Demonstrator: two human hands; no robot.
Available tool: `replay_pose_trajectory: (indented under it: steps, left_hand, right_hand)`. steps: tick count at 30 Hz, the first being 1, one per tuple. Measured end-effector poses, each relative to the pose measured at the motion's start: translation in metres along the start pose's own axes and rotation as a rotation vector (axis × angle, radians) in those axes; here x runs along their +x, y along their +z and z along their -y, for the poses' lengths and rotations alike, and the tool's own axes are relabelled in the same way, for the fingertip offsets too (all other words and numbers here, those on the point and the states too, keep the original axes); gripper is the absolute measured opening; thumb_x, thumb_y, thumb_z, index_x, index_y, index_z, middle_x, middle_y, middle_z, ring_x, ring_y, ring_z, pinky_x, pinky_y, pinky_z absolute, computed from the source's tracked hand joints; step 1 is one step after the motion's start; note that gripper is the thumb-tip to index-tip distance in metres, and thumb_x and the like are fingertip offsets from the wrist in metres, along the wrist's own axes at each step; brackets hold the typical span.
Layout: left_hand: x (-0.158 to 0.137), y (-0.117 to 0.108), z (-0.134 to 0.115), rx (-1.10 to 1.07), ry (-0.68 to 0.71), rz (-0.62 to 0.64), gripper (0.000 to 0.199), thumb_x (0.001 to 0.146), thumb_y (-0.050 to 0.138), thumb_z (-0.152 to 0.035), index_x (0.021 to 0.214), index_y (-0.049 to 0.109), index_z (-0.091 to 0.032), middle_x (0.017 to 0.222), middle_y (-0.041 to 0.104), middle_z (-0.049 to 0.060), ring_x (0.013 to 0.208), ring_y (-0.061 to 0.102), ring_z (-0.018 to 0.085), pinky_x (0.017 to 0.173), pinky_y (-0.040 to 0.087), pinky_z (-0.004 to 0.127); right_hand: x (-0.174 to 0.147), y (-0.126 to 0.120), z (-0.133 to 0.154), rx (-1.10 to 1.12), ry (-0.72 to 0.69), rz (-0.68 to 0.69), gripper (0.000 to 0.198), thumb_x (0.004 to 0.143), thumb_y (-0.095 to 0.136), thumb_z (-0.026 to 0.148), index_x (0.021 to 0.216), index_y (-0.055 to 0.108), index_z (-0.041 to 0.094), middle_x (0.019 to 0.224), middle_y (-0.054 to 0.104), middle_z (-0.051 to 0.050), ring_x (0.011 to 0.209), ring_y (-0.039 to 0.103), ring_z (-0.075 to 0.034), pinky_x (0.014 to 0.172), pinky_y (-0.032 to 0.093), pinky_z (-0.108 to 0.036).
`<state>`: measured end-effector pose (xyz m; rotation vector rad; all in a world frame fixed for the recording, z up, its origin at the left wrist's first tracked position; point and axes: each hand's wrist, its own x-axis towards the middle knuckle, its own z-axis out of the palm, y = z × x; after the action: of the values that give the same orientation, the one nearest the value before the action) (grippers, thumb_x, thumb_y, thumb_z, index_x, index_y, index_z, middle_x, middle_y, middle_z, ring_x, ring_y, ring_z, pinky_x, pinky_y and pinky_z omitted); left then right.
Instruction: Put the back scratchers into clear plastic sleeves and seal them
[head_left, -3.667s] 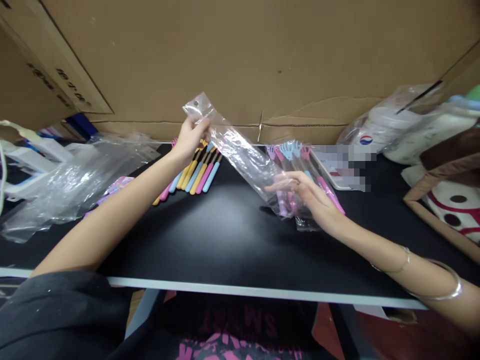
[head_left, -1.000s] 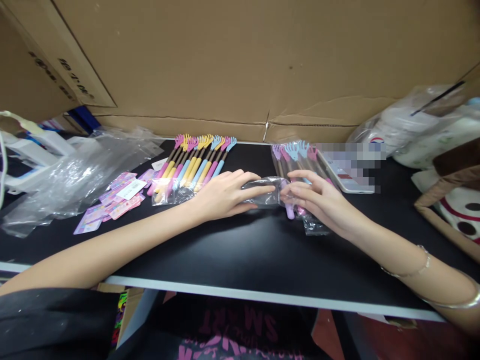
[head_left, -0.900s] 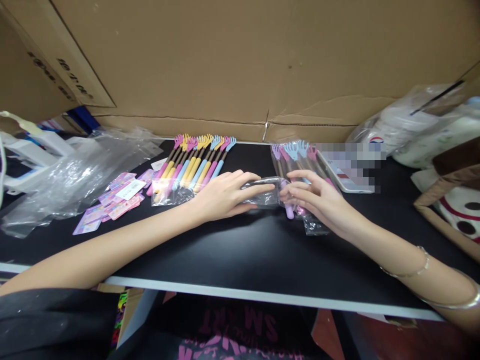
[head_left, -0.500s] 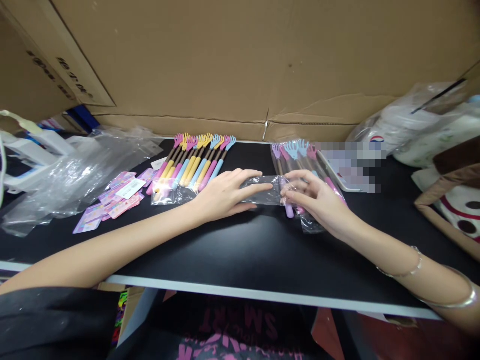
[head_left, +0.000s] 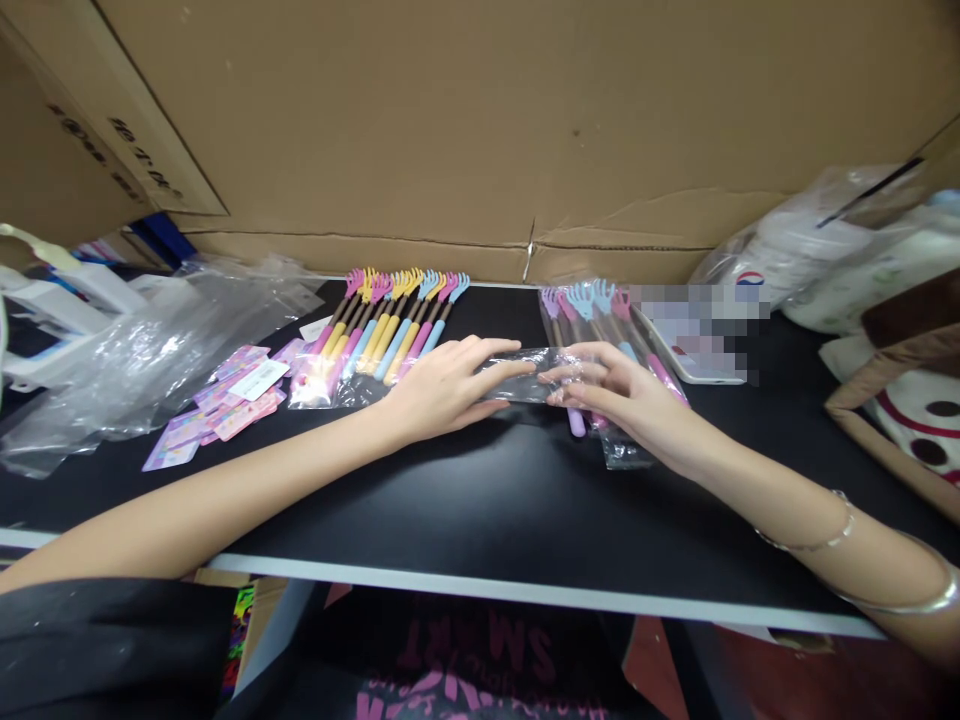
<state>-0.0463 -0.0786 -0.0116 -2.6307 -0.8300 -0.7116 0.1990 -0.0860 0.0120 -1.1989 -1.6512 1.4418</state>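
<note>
A narrow clear plastic bag [head_left: 510,385] lies crosswise in front of me, with a small colourful card [head_left: 313,385] showing at its left end. My left hand [head_left: 442,392] rests over the bag's middle, fingers stretched out and apart. At the bag's right end, the fingertips of my right hand [head_left: 619,388] pinch the film. Behind my left hand, a row of back scratchers [head_left: 397,325] with pink, yellow and blue claw heads lies on the table. Partly under my right hand are several bagged back scratchers [head_left: 600,310]; their lower handles are partly hidden.
Printed cards [head_left: 225,400] lie at the left beside a stack of clear bags [head_left: 165,340]. A white device stand [head_left: 60,320] is at the far left. On the right are a phone [head_left: 697,350], a bagged cup [head_left: 787,250] and a cartoon-faced bag [head_left: 922,420]. Cardboard [head_left: 420,120] walls the back.
My right fingers have slid slightly left along the bag's end. The card end of the bag has shifted a little left. My left hand has barely moved.
</note>
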Motion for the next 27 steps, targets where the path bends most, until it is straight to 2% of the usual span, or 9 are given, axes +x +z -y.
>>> replay_pose_trajectory:
  steps: [4,8,14,17,22,24,27]
  left_hand:
    - [0.000,-0.001,0.001,0.007,0.007,-0.006,0.037,0.092,0.055,-0.031,0.126,0.051,-0.018,0.130,0.057,0.012,0.101,0.059,0.023,0.083,0.050,0.035]
    - [0.000,-0.001,0.003,0.037,0.015,0.003,0.037,0.093,0.054,-0.032,0.126,0.051,-0.016,0.133,0.056,0.011,0.100,0.059,0.023,0.082,0.049,0.035]
    - [-0.002,-0.003,0.008,0.059,-0.003,0.017,0.040,0.094,0.053,-0.035,0.130,0.048,-0.019,0.134,0.056,0.008,0.106,0.058,0.023,0.087,0.046,0.036]
    - [-0.002,-0.005,0.011,0.068,-0.017,0.014,0.039,0.095,0.051,-0.036,0.129,0.049,-0.019,0.134,0.057,0.008,0.107,0.059,0.023,0.085,0.046,0.036]
    - [-0.003,-0.008,0.016,0.048,-0.057,-0.001,0.034,0.095,0.052,-0.032,0.125,0.052,-0.018,0.129,0.060,0.006,0.108,0.059,0.021,0.088,0.046,0.033]
    - [-0.003,-0.009,0.020,0.039,-0.076,-0.014,0.031,0.095,0.050,-0.030,0.124,0.054,-0.017,0.127,0.061,0.007,0.109,0.059,0.021,0.090,0.046,0.032]
    - [-0.002,-0.012,0.029,0.030,-0.098,-0.047,0.030,0.096,0.049,-0.028,0.123,0.055,-0.016,0.125,0.062,0.009,0.112,0.057,0.021,0.094,0.045,0.033]
  right_hand:
    - [0.005,-0.001,0.001,0.009,-0.008,0.023,0.046,0.077,0.071,0.040,0.113,0.047,0.023,0.110,0.069,-0.008,0.085,0.068,-0.020,0.047,0.039,-0.022]
    - [0.014,-0.001,0.001,0.008,-0.035,0.057,0.047,0.079,0.070,0.041,0.114,0.047,0.021,0.100,0.072,-0.007,0.082,0.069,-0.019,0.069,0.051,-0.032]
    - [0.021,0.004,0.000,0.044,-0.080,0.085,0.045,0.078,0.071,0.040,0.113,0.050,0.021,0.094,0.074,-0.006,0.088,0.069,-0.021,0.084,0.051,-0.039]
    - [0.022,0.006,0.000,0.080,-0.101,0.059,0.043,0.078,0.071,0.039,0.112,0.052,0.022,0.092,0.075,-0.005,0.090,0.069,-0.021,0.087,0.050,-0.041]
    - [0.027,0.004,0.009,0.167,-0.110,0.014,0.037,0.079,0.068,0.038,0.108,0.053,0.021,0.089,0.073,-0.004,0.084,0.068,-0.019,0.089,0.050,-0.041]
    - [0.032,0.000,0.012,0.092,-0.169,-0.028,0.034,0.079,0.067,0.039,0.106,0.054,0.022,0.090,0.072,-0.004,0.087,0.067,-0.020,0.088,0.050,-0.041]
    - [0.041,-0.008,0.014,-0.140,-0.233,-0.055,0.028,0.081,0.064,0.037,0.103,0.056,0.021,0.094,0.070,-0.006,0.095,0.065,-0.022,0.089,0.049,-0.042]
